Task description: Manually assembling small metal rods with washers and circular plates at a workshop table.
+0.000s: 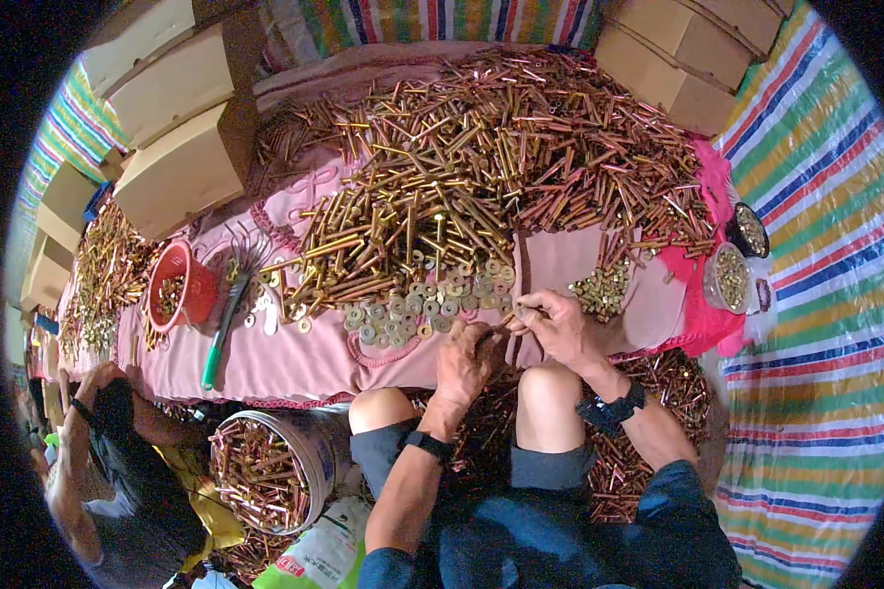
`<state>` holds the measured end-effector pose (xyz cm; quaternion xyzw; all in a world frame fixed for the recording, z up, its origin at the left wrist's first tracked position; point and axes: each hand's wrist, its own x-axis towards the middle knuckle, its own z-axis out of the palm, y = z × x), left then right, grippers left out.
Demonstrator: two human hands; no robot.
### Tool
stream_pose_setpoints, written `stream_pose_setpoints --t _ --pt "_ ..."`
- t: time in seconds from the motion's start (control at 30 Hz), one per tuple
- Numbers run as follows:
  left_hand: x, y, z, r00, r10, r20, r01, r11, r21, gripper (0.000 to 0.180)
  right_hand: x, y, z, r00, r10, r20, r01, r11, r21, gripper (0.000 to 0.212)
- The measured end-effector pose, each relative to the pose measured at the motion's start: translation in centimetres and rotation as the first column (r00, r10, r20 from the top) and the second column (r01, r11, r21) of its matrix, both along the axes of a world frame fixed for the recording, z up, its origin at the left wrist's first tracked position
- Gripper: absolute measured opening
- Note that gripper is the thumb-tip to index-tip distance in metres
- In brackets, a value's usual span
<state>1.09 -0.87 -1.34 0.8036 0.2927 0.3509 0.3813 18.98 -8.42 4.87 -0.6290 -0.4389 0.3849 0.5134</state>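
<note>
Right fingers pinch a small metal piece, too small to identify, held between the two hands. Left fingers are curled beside it; whether they grip it cannot be told. Washers lie just beyond the left fingers; small brass-coloured nuts near the right. Farther beyond both lie heaped bolts. Well left of the fingers: red basket.

Pink cloth-covered surface, heaped coppery bolts, grey washers, small nuts; red basket, green-handled rake
</note>
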Motion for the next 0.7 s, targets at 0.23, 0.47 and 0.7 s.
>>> stream_pose_setpoints --t 0.23,0.47,0.7 --pt "0.3 -0.1 1.2 0.999 -0.044 -0.028 0.046 0.997 0.064 0.016 -0.7 -0.1 -0.2 0.993 -0.082 -0.086 0.092 0.989 0.117 0.025" --pt "0.5 -0.2 0.0 0.991 -0.078 -0.113 0.088 0.992 0.094 0.016 0.0 0.0 -0.6 0.975 -0.035 0.219 0.019 0.997 0.073 0.024" --pt "-0.3 0.3 0.2 0.999 -0.034 0.031 0.034 0.999 -0.004 0.013 -0.5 0.4 -0.5 0.996 -0.036 0.084 0.032 0.998 0.049 0.017"
